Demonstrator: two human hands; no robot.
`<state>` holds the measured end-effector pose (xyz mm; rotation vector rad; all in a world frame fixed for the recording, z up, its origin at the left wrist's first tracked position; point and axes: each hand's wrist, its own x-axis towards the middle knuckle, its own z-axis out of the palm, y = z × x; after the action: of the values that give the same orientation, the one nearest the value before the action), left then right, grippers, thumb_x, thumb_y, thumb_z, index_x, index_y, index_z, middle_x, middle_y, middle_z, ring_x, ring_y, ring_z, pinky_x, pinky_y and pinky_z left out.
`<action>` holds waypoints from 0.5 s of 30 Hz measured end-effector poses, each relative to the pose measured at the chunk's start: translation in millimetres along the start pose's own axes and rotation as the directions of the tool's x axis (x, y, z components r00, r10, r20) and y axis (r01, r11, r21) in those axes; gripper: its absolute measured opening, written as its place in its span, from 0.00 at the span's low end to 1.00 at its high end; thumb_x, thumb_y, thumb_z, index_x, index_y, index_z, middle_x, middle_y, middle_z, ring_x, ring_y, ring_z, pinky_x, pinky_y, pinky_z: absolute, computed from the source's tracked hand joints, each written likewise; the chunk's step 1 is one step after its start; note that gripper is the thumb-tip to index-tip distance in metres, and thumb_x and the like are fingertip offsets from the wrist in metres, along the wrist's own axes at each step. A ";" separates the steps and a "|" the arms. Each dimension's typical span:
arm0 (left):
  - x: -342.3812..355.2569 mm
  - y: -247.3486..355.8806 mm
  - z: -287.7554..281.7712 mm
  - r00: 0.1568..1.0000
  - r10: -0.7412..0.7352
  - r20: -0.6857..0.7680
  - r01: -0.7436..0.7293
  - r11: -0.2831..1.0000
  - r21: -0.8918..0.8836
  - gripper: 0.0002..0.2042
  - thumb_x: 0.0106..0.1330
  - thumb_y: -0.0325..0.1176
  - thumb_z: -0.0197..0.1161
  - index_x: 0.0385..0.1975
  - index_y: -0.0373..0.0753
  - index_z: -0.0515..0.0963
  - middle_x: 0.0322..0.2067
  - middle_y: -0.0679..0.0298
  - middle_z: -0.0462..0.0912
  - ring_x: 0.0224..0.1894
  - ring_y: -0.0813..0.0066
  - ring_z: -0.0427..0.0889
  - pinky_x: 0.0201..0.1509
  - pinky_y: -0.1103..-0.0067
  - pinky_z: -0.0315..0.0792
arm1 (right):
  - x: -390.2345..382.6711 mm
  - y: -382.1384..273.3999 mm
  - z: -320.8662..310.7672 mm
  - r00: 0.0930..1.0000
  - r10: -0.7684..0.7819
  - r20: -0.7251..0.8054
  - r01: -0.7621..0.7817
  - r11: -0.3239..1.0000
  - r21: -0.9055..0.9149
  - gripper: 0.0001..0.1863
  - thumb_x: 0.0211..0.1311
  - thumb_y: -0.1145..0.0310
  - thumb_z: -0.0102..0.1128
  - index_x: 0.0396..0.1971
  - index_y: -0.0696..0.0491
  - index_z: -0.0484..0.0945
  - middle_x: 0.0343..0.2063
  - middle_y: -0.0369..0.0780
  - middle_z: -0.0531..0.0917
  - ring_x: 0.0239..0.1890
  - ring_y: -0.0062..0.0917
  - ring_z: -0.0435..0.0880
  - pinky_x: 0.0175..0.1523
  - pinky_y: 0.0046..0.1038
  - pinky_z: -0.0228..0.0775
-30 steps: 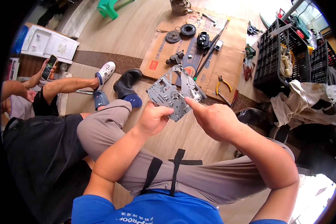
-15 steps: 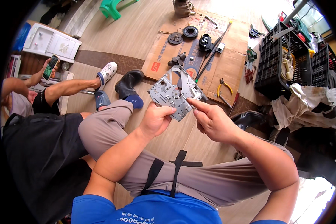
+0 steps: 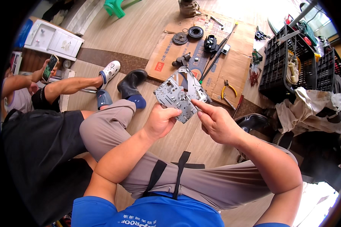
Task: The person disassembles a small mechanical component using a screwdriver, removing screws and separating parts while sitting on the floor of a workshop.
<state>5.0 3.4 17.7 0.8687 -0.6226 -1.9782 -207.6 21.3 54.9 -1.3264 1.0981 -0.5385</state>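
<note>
A silvery metal mechanism plate [image 3: 169,97], full of slots and holes, is held up in front of my knees. My left hand [image 3: 161,120] grips its lower left edge, thumb on top and the fingers underneath mostly hidden. Over its right side is my right hand [image 3: 216,120], fingers pinched on a thin metal tool [image 3: 189,99] whose tip reaches the round part near the middle of the plate. Its handle is hidden in my hand, so I cannot tell the tool's exact kind.
Beyond lies flattened cardboard [image 3: 161,56] with a black ring [image 3: 195,32], a grey disc [image 3: 180,38], black parts and yellow-handled pliers [image 3: 229,90]. Black crates [image 3: 271,68] and a pale cloth [image 3: 303,109] stand right. At left a person holds a phone [image 3: 50,68].
The plate has tilted slightly in my left hand. Both hands keep nearly the same place and grip, and the whole view has shifted a little.
</note>
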 end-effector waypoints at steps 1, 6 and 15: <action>0.0 0.2 0.7 1.000 0.000 -0.001 0.000 1.000 0.000 0.24 0.60 0.14 0.53 0.59 0.35 0.69 0.51 0.59 0.80 0.53 0.69 0.80 0.59 0.72 0.73 | -0.1 1.4 0.4 1.000 -0.019 -0.009 0.019 0.999 -0.031 0.23 0.75 0.70 0.44 0.66 0.56 0.65 0.18 0.33 0.69 0.20 0.16 0.66 0.30 0.22 0.66; -0.6 -0.5 0.1 1.000 0.002 -0.008 -0.002 1.000 0.004 0.24 0.59 0.14 0.53 0.58 0.35 0.69 0.49 0.59 0.81 0.52 0.69 0.81 0.57 0.73 0.74 | -1.9 -0.5 1.2 0.993 -0.092 -0.073 0.067 0.956 -0.286 0.22 0.70 0.69 0.49 0.63 0.54 0.69 0.24 0.51 0.78 0.24 0.38 0.77 0.37 0.32 0.72; -0.7 1.9 0.6 1.000 -0.015 -0.010 0.015 1.000 -0.002 0.25 0.58 0.14 0.52 0.58 0.33 0.69 0.50 0.58 0.80 0.52 0.68 0.81 0.56 0.73 0.75 | -2.9 -9.7 -3.7 0.999 -0.001 -0.054 -0.028 0.857 -0.514 0.22 0.66 0.63 0.52 0.60 0.46 0.74 0.26 0.53 0.82 0.32 0.49 0.83 0.41 0.47 0.74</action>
<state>5.8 3.1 19.7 0.8835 -0.6096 -1.9872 -209.5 19.8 65.4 -1.7740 1.3532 -0.2715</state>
